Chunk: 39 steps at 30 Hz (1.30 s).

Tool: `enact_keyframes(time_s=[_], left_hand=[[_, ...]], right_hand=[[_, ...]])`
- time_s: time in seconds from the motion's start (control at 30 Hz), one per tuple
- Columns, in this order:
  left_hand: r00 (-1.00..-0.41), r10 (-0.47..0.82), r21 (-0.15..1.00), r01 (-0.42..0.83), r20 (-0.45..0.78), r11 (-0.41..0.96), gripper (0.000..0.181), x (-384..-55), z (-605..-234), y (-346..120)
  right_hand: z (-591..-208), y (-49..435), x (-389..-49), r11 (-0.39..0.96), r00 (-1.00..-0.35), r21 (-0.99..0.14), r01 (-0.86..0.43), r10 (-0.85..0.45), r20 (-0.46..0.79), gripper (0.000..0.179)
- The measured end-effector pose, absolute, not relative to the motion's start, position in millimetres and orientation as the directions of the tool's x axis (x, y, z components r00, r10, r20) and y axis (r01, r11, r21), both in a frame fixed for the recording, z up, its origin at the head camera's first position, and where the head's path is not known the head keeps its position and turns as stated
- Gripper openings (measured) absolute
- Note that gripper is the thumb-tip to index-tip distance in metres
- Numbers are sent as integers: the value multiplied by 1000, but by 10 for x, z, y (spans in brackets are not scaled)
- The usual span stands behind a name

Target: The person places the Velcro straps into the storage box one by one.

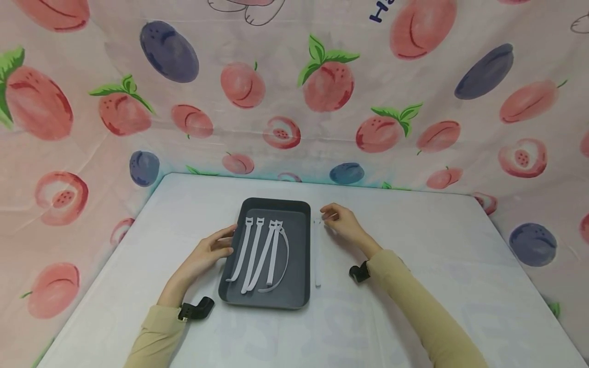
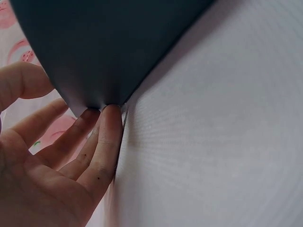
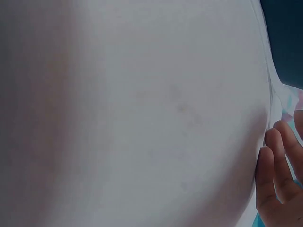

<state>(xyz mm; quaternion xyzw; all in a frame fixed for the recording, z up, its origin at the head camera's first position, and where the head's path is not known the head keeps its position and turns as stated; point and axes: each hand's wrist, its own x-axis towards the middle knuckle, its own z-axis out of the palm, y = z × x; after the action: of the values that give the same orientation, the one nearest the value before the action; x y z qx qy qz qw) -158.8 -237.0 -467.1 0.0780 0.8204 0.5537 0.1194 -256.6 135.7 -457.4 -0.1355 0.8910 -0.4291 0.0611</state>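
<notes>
A dark grey tray point(image 1: 299, 255) lies on the white table, holding several white hook-and-loop cable ties point(image 1: 254, 250) with slotted heads. One more white cable tie point(image 1: 318, 255) lies straight on the table along the tray's right side. My left hand point(image 1: 204, 258) touches the tray's left side; in the left wrist view its fingertips point(image 2: 111, 118) rest against the tray wall point(image 2: 104, 56), fingers extended. My right hand point(image 1: 347, 227) is at the far end of the loose tie. In the right wrist view, the right hand's fingers point(image 3: 266, 175) are fairly straight, low at the table surface.
The white table point(image 1: 437, 245) reaches out on both sides of the tray. Behind it hangs a pink cloth point(image 1: 280, 168) printed with fruit. Black wrist cameras point(image 1: 197, 309) sit on both wrists, close to the tabletop.
</notes>
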Motion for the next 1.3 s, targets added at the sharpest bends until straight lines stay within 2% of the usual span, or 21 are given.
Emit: enact_keyframes(time_s=[0.7,1.3], left_hand=[[-957,263,930,-14,-119,368,60,-1583,-4658,-2367],[-959,261,927,-4,-109,374,60,-1593,-4678,-2372]], right_hand=[[-4580,1225,-2567,621,-960,-763,-179,-281,-4,27],[-4564,1156,-2546,556,-968,-807,-202,-237,79,21]])
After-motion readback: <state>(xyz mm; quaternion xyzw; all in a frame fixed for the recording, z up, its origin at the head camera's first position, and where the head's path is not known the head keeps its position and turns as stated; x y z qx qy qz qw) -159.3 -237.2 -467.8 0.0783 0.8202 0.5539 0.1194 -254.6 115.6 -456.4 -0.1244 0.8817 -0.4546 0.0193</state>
